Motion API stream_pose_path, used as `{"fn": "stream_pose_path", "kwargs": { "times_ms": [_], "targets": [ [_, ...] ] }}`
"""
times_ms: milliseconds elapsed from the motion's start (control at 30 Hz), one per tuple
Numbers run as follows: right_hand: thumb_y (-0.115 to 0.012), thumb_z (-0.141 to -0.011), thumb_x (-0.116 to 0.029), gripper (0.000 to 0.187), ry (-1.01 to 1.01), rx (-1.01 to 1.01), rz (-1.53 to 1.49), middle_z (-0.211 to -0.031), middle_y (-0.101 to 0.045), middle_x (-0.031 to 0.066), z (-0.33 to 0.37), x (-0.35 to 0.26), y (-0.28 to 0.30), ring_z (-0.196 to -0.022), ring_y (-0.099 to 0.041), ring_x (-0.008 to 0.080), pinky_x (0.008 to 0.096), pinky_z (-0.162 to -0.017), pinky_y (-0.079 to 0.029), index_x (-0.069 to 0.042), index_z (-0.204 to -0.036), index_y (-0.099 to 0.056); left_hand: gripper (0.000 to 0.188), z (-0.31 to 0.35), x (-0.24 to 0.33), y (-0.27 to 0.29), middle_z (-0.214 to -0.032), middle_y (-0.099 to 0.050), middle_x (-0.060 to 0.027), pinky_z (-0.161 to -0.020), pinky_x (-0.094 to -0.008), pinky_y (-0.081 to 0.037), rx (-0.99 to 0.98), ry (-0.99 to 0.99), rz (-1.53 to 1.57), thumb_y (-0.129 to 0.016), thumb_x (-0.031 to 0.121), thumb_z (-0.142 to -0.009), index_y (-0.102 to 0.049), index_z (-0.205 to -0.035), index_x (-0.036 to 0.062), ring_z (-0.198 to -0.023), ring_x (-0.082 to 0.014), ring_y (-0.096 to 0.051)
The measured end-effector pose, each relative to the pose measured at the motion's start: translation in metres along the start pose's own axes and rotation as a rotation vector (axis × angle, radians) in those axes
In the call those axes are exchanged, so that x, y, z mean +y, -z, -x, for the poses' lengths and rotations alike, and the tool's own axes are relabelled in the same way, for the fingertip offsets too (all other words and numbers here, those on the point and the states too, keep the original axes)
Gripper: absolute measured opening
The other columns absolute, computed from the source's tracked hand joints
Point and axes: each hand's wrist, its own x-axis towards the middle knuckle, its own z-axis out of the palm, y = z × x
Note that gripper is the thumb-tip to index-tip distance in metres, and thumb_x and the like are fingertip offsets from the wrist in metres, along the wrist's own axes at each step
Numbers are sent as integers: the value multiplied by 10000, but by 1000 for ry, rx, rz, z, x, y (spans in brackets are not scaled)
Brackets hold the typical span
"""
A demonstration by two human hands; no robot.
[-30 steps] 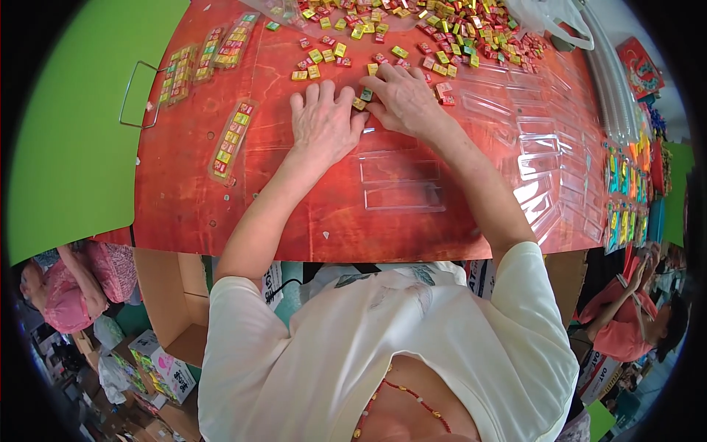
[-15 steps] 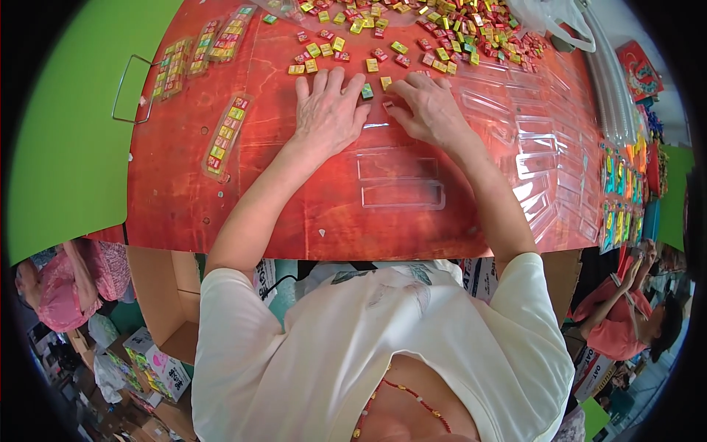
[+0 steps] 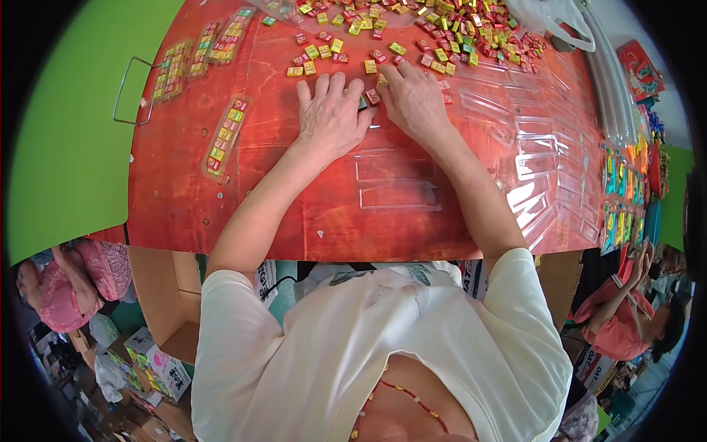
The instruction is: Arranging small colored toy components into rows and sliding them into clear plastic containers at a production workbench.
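Observation:
My left hand (image 3: 330,110) lies low over the red table with its outer fingers spread. Between its index finger and thumb sits a small green box (image 3: 362,103). My right hand (image 3: 418,103) is close beside it, thumb and index finger closed on a small yellow box (image 3: 382,79). A small red box (image 3: 373,96) lies between the two hands. Nearer to me, a clear plastic tray (image 3: 399,208) with long compartments rests on the table. A filled clear tray (image 3: 227,138) holds a row of red, yellow and green boxes, left of my left forearm.
A loose heap of small coloured boxes (image 3: 471,33) spreads across the far side. More filled trays (image 3: 173,70) lie at the far left, near a wire handle (image 3: 132,92). Clear empty trays (image 3: 536,147) overlap on the right. A white plastic bag (image 3: 556,18) sits at the far right.
My right hand has shifted slightly away from me and left, reaching the yellow box. The green box has come nearer, between my left thumb and index finger. A red box now shows between my hands.

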Motion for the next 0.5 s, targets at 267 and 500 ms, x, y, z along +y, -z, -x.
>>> {"fn": "stream_pose_path", "kwargs": {
  "times_ms": [267,500],
  "targets": [
    [-643,-891,-195,179,82,-38,7,-915,-624,88,8,18,6,-891,-641,273,422,-778,-465,-134,-1052,-695,257,-8,0,-11,-1123,-571,-83,-936,-555,-334,56,-3,-9,-645,325,-893,-591,-1044,124,-1111,-282,-517],
    [-650,-894,-180,249,111,-67,-82,-927,-624,86,-1,12,7,-930,-639,277,434,-807,-463,-127,-1135,-682,632,4,-28,15,-1438,-472,-151,-1049,-523,-329,-93,78,200,-665,400,-889,-479,-1437,145,-1308,-347,-447]
  ]
}}
